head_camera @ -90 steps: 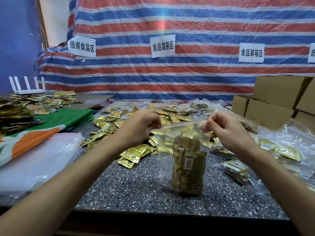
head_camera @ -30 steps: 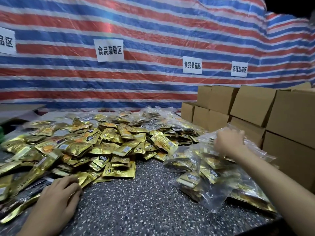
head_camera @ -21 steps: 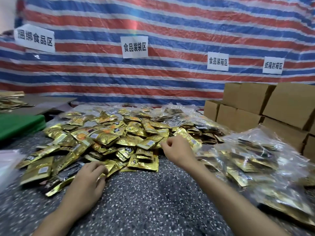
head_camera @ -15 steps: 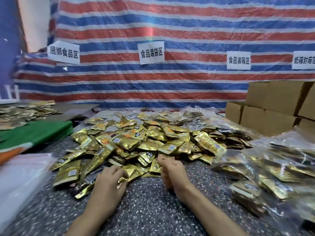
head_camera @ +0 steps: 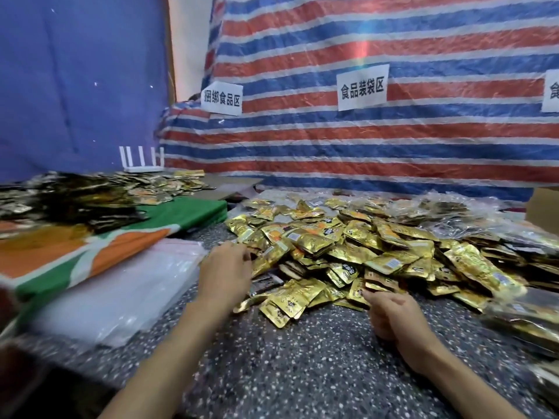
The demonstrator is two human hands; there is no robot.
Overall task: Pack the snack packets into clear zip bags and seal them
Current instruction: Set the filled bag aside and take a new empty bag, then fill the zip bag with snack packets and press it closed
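Packets (head_camera: 348, 252) of gold foil lie in a broad, loose heap on the speckled bench (head_camera: 302, 367), and everything else sits around that heap. The left grip (head_camera: 225, 275) reaches into the heap's left edge, back of the hand up and fingers bent over the outermost packets. Its fingertips are lost among the foil, so I cannot tell whether it has hold of one. The right grip (head_camera: 391, 313) is at the heap's near edge, fingers curled, the foremost fingertip touching a packet there. Whether anything is pinched in it cannot be told either.

Left of the heap, just beside the left grip, lies a flat stack of clear zip bags (head_camera: 121, 285), next to a green, orange and white cloth (head_camera: 90, 252). Farther left of the heap, a second spread of packets (head_camera: 90, 195) lies at the cloth's far side, with a white router (head_camera: 140, 161) behind it. Right of the heap, filled clear bags (head_camera: 526, 322) are piled, blurred at the edge. Behind the heap hangs a red, white and blue striped tarp (head_camera: 302, 140) with paper signs (head_camera: 361, 87) on it.
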